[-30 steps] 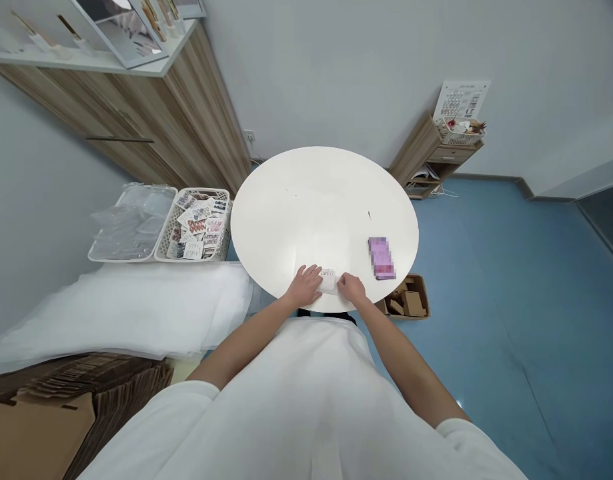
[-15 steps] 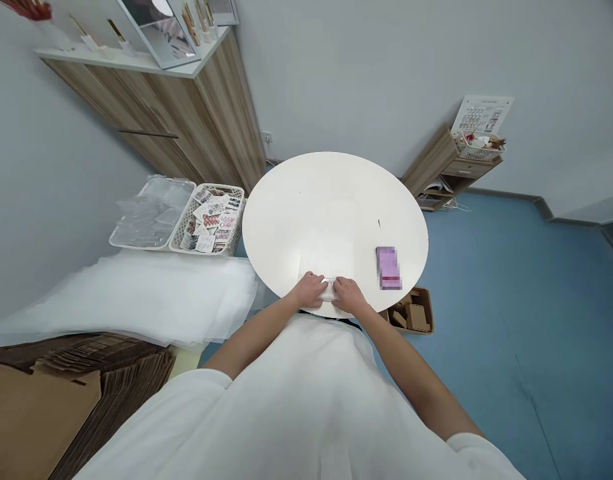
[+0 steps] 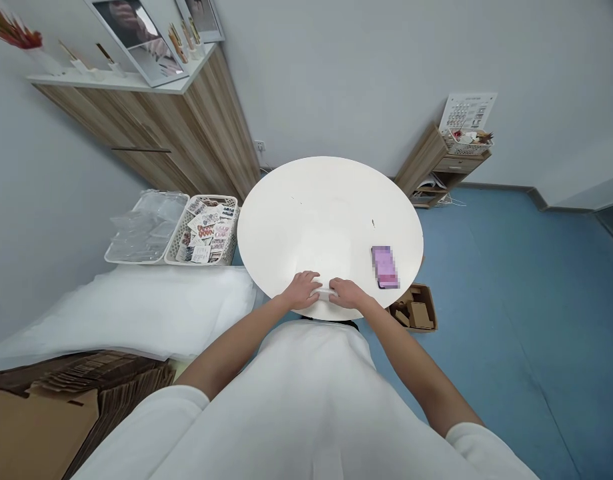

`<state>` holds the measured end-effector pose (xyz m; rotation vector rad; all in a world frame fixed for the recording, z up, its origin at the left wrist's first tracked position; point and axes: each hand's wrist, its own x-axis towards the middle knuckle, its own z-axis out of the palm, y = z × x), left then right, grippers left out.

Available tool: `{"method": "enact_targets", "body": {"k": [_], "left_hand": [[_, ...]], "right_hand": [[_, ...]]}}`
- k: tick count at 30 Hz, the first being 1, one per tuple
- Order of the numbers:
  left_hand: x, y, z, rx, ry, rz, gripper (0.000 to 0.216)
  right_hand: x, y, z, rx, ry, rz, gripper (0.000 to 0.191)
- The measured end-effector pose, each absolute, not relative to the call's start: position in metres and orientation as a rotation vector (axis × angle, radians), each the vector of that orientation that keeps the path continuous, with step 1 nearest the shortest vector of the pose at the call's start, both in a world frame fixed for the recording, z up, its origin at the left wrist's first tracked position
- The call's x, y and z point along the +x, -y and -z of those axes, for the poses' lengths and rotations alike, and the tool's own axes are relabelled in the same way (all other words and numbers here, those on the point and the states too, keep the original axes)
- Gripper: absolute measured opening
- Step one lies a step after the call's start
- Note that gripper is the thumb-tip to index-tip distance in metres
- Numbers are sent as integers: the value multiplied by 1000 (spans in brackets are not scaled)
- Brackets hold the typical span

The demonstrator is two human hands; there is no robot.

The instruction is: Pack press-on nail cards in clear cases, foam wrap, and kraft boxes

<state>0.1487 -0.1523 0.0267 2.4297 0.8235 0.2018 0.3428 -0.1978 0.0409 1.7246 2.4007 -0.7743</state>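
Note:
At the near edge of a round white table, my left hand and my right hand press together on a small white packet. The fingers of both hands curl over it, so only a sliver of the packet shows between them. What the packet contains is hidden. A pink phone lies flat on the table to the right of my right hand, about a hand's width away.
Left of the table stand a white basket of printed nail-sticker cards and a tray of clear plastic bags. White sheeting and flat cardboard lie near left. A small cardboard box sits on the blue floor.
My hands have drawn closer together over the packet, covering most of it. The camera view shifted slightly; the phone has not moved on the table.

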Motion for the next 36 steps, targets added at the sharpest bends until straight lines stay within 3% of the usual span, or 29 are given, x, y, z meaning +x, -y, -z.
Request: {"method": "enact_targets", "body": {"k": [3, 14, 23, 28, 31, 36], "left_hand": [[149, 149, -23, 2359, -916, -186, 38], [153, 133, 1, 2211, -1211, 121, 31], [146, 151, -15, 2647, -1187, -75, 49], [153, 152, -19, 2711, -852, 22, 51], [156, 151, -11, 2645, -853, 87, 54], [155, 149, -7, 2636, -780, 74, 46]], "right_hand": [[348, 192, -38, 1781, -2376, 796, 19], [347, 184, -7, 2194, -2118, 909, 23], [346, 214, -8, 2384, -2318, 322, 30], [336, 230, -5, 2047, -2531, 536, 34], [328, 232, 4, 2113, -2446, 679, 42], [323, 232, 5, 2158, -2382, 740, 33]]}}
